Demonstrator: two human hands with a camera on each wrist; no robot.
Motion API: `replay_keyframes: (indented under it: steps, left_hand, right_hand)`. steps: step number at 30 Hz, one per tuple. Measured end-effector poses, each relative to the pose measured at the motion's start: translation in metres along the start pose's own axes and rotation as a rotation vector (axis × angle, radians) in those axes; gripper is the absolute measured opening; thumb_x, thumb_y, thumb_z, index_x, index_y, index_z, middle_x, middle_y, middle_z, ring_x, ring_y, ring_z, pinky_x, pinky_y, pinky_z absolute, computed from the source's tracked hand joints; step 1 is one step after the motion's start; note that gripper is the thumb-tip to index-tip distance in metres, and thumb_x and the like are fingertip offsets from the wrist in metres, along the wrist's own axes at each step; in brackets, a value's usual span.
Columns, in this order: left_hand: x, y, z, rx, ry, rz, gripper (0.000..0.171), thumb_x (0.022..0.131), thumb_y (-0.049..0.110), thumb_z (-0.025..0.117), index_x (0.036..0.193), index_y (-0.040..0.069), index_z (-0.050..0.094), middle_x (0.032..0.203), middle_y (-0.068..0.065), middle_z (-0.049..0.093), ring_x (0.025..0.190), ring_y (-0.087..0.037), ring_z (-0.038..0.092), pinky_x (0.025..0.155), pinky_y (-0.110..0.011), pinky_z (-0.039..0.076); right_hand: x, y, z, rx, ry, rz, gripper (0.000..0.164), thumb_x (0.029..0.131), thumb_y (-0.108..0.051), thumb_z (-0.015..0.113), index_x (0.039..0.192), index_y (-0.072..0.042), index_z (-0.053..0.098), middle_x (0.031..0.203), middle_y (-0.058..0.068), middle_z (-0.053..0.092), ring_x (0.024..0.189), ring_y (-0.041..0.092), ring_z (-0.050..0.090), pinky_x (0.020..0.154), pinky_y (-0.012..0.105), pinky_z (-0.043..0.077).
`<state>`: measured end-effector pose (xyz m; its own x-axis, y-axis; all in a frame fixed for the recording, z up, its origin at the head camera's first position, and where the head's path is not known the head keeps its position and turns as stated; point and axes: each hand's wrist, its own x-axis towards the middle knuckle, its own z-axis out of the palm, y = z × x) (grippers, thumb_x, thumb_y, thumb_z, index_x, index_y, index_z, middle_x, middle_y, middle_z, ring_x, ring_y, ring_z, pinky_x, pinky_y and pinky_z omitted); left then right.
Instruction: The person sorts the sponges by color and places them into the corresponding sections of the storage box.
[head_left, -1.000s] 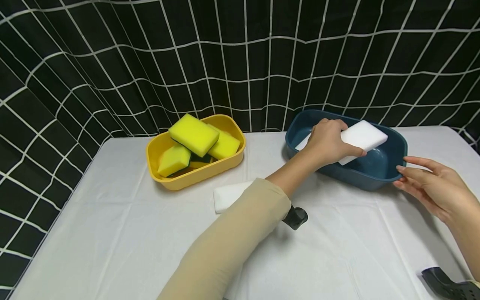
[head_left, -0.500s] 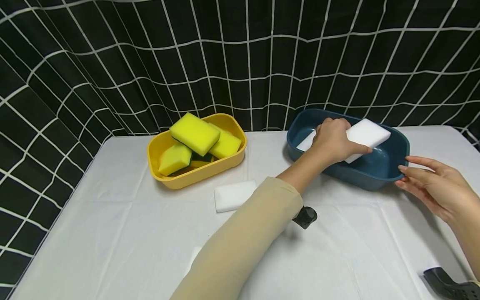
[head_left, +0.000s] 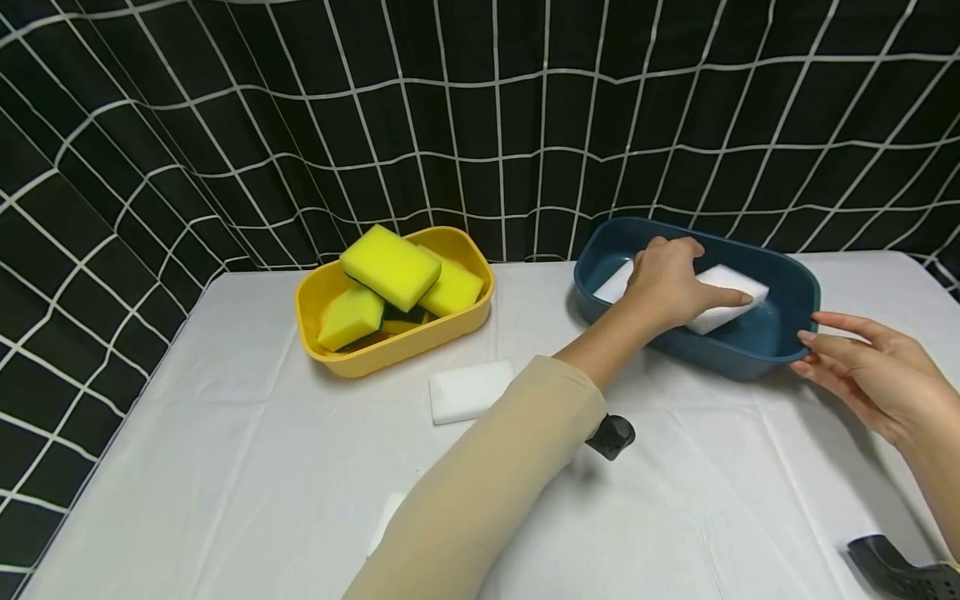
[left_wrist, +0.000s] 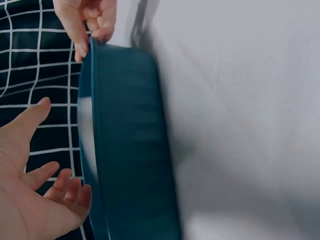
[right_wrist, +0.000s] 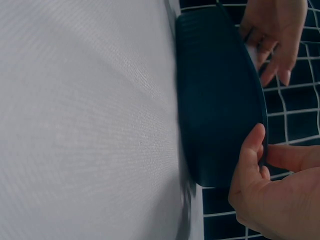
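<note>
A blue plastic bin [head_left: 712, 352] stands at the back right of the table. Over it is my left hand [head_left: 666, 282], its fingers spread and the thumb apart, as the left wrist view confirms. Just below that hand a white sponge [head_left: 726, 302] lies tilted inside the bin, slightly blurred. Another white sponge [head_left: 615, 283] shows at the bin's left end, partly covered by the hand. My right hand [head_left: 877, 367] pinches the bin's right end; in the right wrist view its thumb and fingers are on both sides of the rim [right_wrist: 265, 127].
A yellow bin [head_left: 397, 354] at the back left holds several yellow-green scrub sponges [head_left: 390, 268]. One white sponge [head_left: 467, 392] lies mid-table, another [head_left: 386, 518] mostly behind the left sleeve [head_left: 487, 475]. A black gridded cloth [head_left: 450, 100] hangs behind the table.
My left hand has moved slightly right and let go of the white sponge, which has dropped lower into the blue bin. The right hand keeps its hold on the rim.
</note>
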<state>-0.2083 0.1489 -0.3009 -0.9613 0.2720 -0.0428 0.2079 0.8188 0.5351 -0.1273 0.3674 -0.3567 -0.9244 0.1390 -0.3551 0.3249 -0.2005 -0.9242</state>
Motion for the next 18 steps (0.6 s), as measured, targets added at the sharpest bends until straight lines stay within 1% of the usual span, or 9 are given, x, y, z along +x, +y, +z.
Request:
replay_keyframes:
  steps: [3, 7, 14, 18]
  left_hand:
    - [-0.003, -0.004, -0.002, -0.057, -0.004, 0.027, 0.075, 0.081, 0.062, 0.085, 0.145, 0.030, 0.062, 0.133, 0.013, 0.059, 0.122, -0.002, 0.053, 0.086, -0.013, 0.047]
    - [-0.006, -0.011, -0.006, -0.092, -0.010, 0.070, 0.075, 0.082, 0.059, 0.086, 0.146, 0.026, 0.062, 0.134, 0.011, 0.060, 0.123, -0.002, 0.053, 0.088, -0.011, 0.045]
    - [-0.012, -0.023, -0.012, -0.169, -0.034, 0.112, 0.074, 0.084, 0.053, 0.086, 0.147, 0.022, 0.062, 0.126, 0.009, 0.061, 0.106, 0.003, 0.054, 0.075, -0.007, 0.040]
    - [-0.018, -0.031, -0.015, -0.205, -0.042, 0.140, 0.072, 0.085, 0.051, 0.086, 0.146, 0.019, 0.063, 0.123, 0.007, 0.062, 0.103, 0.003, 0.051, 0.073, -0.007, 0.039]
  right_hand:
    - [0.000, 0.000, 0.000, 0.005, -0.003, -0.003, 0.028, 0.104, -0.008, 0.065, 0.119, -0.027, 0.051, 0.080, -0.004, 0.073, 0.068, 0.013, 0.074, 0.066, 0.022, 0.063]
    - [0.000, 0.000, 0.000, 0.003, -0.001, -0.005, 0.029, 0.104, -0.008, 0.066, 0.120, -0.027, 0.050, 0.080, -0.003, 0.073, 0.068, 0.013, 0.074, 0.066, 0.022, 0.063]
    - [0.001, 0.000, 0.000, -0.004, 0.015, 0.002, 0.028, 0.104, -0.008, 0.065, 0.119, -0.028, 0.050, 0.080, -0.004, 0.072, 0.068, 0.013, 0.074, 0.066, 0.022, 0.063]
    - [0.001, 0.000, 0.000, 0.007, 0.006, 0.002, 0.029, 0.104, -0.008, 0.066, 0.119, -0.027, 0.050, 0.080, -0.004, 0.073, 0.068, 0.014, 0.074, 0.066, 0.023, 0.063]
